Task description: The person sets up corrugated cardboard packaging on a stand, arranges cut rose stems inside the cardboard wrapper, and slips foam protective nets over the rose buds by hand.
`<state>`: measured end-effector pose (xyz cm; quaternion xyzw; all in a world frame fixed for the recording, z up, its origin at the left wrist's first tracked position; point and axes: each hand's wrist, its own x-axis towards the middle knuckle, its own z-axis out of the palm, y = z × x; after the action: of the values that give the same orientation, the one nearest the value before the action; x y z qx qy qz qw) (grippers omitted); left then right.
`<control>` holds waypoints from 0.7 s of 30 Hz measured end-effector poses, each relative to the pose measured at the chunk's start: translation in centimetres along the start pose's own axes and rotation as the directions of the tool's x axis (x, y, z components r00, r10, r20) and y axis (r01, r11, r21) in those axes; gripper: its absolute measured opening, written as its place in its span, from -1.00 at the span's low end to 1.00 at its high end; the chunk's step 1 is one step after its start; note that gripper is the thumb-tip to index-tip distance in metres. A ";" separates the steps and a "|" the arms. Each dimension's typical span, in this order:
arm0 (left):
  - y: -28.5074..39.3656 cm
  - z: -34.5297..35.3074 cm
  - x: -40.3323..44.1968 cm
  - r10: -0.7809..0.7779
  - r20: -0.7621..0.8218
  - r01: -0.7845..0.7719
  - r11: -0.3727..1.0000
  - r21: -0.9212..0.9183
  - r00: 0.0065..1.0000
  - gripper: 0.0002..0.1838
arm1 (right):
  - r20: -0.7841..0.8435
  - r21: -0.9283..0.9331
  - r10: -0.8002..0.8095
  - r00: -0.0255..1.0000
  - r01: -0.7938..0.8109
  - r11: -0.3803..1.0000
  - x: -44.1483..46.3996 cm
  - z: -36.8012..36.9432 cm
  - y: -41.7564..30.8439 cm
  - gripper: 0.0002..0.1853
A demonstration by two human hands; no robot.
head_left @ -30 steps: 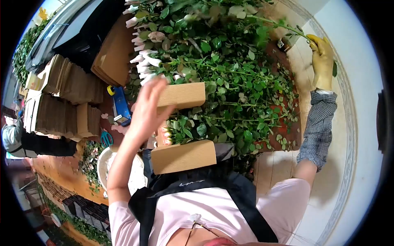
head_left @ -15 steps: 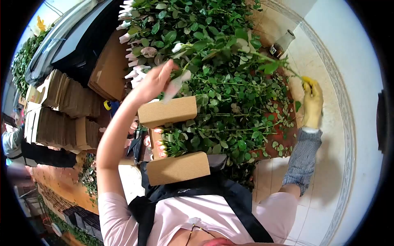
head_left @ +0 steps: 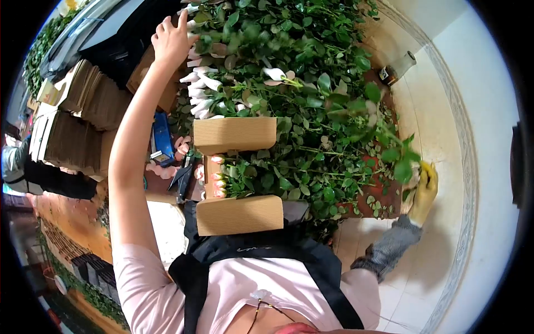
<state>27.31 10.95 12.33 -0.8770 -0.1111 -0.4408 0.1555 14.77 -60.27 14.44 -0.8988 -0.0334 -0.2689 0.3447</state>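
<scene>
My left hand is stretched out at the upper left, bare and with fingers spread, beside a row of pale foam-netted rosebuds. Its fingertips are close to the topmost buds; contact is hard to judge. My right hand, in a yellow glove, is closed around the lower end of a rose stem at the right. Blurred leaves of that stem hang just above the glove. A white rosebud lies over the leafy pile, apparently on the same stem.
Two corrugated cardboard pieces stand before me, with pink-tipped roses between them. Stacked cardboard, a blue box and a black tool are left. A glass bottle stands by the wall. Another person is far left.
My left hand has moved up and away from the rose to the netted buds. My right hand has come down toward me with the stem, and the leaves have swung lower.
</scene>
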 end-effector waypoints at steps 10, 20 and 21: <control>2.0 -15.7 -18.1 0.798 0.459 0.916 -0.386 -0.107 0.390 -0.21 | 0.340 -0.084 -0.009 0.940 0.040 0.996 -4.3 1.5 6.5 -0.70; 4.4 -16.7 -25.2 0.419 0.878 0.972 -0.071 -0.223 0.232 -0.66 | 0.747 0.312 -0.408 0.525 0.264 0.913 -5.5 20.7 -21.8 -0.48; 4.5 -16.8 -25.3 0.386 0.893 0.971 -0.145 -0.191 0.233 -0.67 | 0.808 0.338 -0.450 0.380 0.326 0.883 -7.4 23.7 -22.6 -0.50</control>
<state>1.60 -0.93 0.56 -0.6498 -0.1413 0.1341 -0.7347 13.86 -27.07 9.63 -0.8513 -0.4288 0.1528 0.2609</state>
